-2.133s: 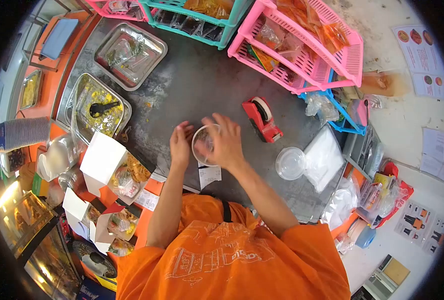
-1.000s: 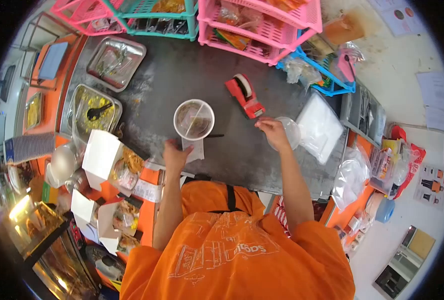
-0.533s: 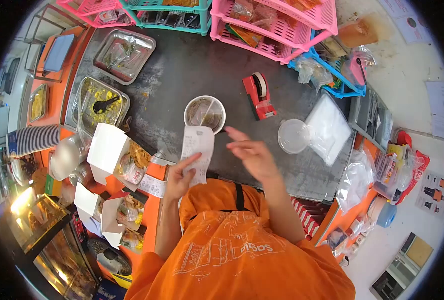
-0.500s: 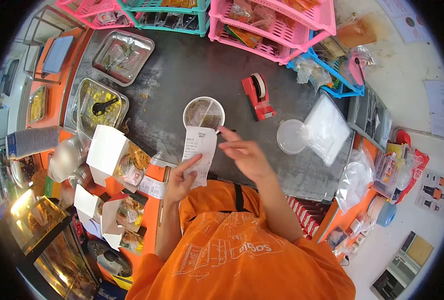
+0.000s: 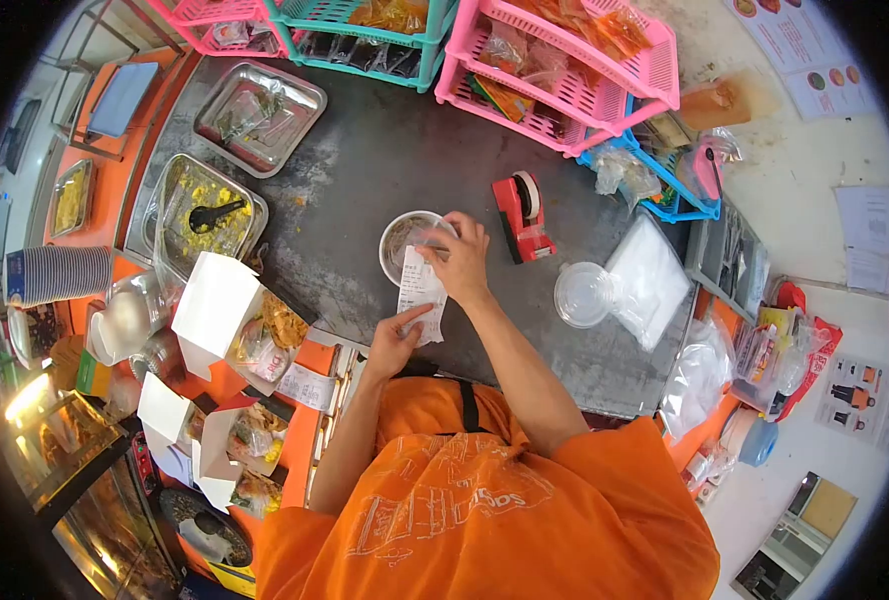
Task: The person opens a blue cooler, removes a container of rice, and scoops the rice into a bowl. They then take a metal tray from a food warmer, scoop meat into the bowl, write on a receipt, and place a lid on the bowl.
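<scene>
A printed paper receipt (image 5: 421, 295) lies lengthwise below a round white-rimmed tub (image 5: 397, 238) with a clear top, its upper end meeting the tub's near side. My left hand (image 5: 395, 338) is closed on the lower part of the receipt, index finger stretched across the paper. Over the right side of the tub, my right hand (image 5: 462, 260) has bent fingers, with thumb and fingertips at the receipt's top end. It covers part of the tub's rim. A red tape dispenser (image 5: 525, 220) stands to the right of this hand.
Clear round lids (image 5: 583, 295) and a stack of white plastic bags (image 5: 647, 280) lie at right. Metal trays (image 5: 262, 118) sit at far left, with open food boxes (image 5: 220, 310) nearer. Pink baskets (image 5: 565, 75) line the back. Another receipt (image 5: 307, 386) lies at the left edge.
My right hand has moved in from the right of the receipt onto its top end and the tub. My left hand stays on the lower part. The whole view has shifted slightly.
</scene>
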Demonstrator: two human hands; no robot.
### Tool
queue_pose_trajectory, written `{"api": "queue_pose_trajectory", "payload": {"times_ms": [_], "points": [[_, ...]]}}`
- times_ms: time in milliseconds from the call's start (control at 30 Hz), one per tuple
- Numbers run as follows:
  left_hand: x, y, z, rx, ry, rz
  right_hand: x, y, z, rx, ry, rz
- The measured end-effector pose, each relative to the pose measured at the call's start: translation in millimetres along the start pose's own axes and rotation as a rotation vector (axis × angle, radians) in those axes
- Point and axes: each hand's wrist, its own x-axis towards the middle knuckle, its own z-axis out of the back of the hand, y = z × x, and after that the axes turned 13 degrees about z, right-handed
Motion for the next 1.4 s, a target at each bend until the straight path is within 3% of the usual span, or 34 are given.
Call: {"api": "queue_pose_trajectory", "payload": {"times_ms": [67, 133, 233, 300, 367, 400, 467, 567, 633, 733, 800, 833, 900, 933, 967, 1000, 1033, 1067, 1100, 1167, 1200, 1233, 1300, 1333, 1367, 1400], "points": [[5.1, 8.1, 1.2, -0.028, 0.018, 0.057, 6.5, -7.3, -4.7, -0.017, -0.080, -0.012], [5.5, 10.1, 5.7, -0.038, 0.035, 0.172, 7.8, -26.6, -16.2, 0.344, -0.020, -0.423], [-5.9, 10.0, 24.9, 0.085, 0.052, 0.068, 12.0, -42.9, -19.6, 0.467, 0.119, -0.557], [-7.6, 24.0, 50.1, 0.352, -0.265, -0.162, 12.5, -49.6, -21.4, 0.434, 0.127, -0.512], [6.5, 12.5, 52.2, -0.005, -0.505, -0.152, -6.8, -38.4, -20.5, 0.355, 0.119, -0.448], [16.2, -5.7, 48.1, 0.000, -0.463, -0.162, -11.0, -28.3, -18.4, 0.298, 0.074, -0.405], [19.8, -50.4, 31.2, -0.229, -0.258, 0.133, -29.0, -19.7, -13.9, 0.397, 0.018, -0.366], [4.6, -62.3, -6.6, -0.034, -0.104, -0.020, -55.8, 1.2, 64.4, 0.311, -0.066, -0.435], [-4.5, -57.5, -50.8, 0.033, -0.102, -0.007, -83.4, -6.6, 120.3, 0.285, -0.014, -0.545], [-0.8, -27.5, -116.5, 0.229, -0.094, 0.012, -137.5, -45.6, 147.7, 0.273, 0.038, -0.539], [11.1, -6.1, -147.0, 0.572, -0.276, 0.104, -160.6, -68.4, 155.0, -0.190, -0.192, -0.335], [14.2, 5.7, -150.4, 0.576, -0.283, 0.097, -166.0, -77.6, 160.2, -0.185, -0.199, -0.329], [21.1, 25.2, -156.6, 0.476, -0.260, 0.076, -180.7, -109.1, 187.3, -0.341, -0.372, -0.840], [22.6, 23.8, -164.1, 0.394, -0.258, 0.034, -200.5, -146.9, 174.4, -0.180, -0.366, -0.992], [20.7, 19.7, -168.9, 0.314, -0.249, 0.000, -192.3, -154.0, 188.1, 0.026, -0.203, -1.114], [20.2, 18.9, -173.2, 0.273, -0.236, 0.026, -182.4, -144.7, 199.0, 0.086, -0.325, -0.999], [20.9, 18.4, -178.8, 0.230, -0.235, 0.057, -195.4, -180.6, 178.5, 0.074, -0.287, -0.995], [22.8, 18.4, -185.8, 0.229, -0.218, 0.054, -187.2, -182.2, 182.7, 0.416, -0.392, -1.110], [25.1, 17.8, -191.1, 0.148, -0.212, 0.100, -181.3, -177.9, 205.5, 0.408, -0.403, -1.112], [29.6, 11.4, -208.2, 0.076, -0.201, 0.142, -166.2, -166.7, 249.0, 0.389, -0.618, -0.847], [32.8, 7.2, -220.9, -0.017, -0.209, 0.127, -179.2, -199.6, 252.2, 0.334, -0.801, -0.679], [36.2, 5.2, -231.5, -0.111, -0.217, 0.115, -164.4, -179.6, 316.8, 0.368, -0.812, -0.771], [63.8, 21.5, -237.4, -0.058, -0.206, 0.090, -180.0, -253.2, 384.8, -0.376, -0.909, -0.514], [69.9, 19.8, -240.5, 0.003, -0.204, 0.071, -171.7, -270.6, 428.0, -0.528, -1.074, -0.299], [71.9, 20.4, -243.7, -0.002, -0.220, 0.070, -166.3, -282.8, 463.3, -0.515, -1.101, -0.582], [67.7, 9.2, -254.0, 0.013, -0.178, 0.001, -171.7, -318.5, 495.0, -0.642, -1.119, -0.385]]}}
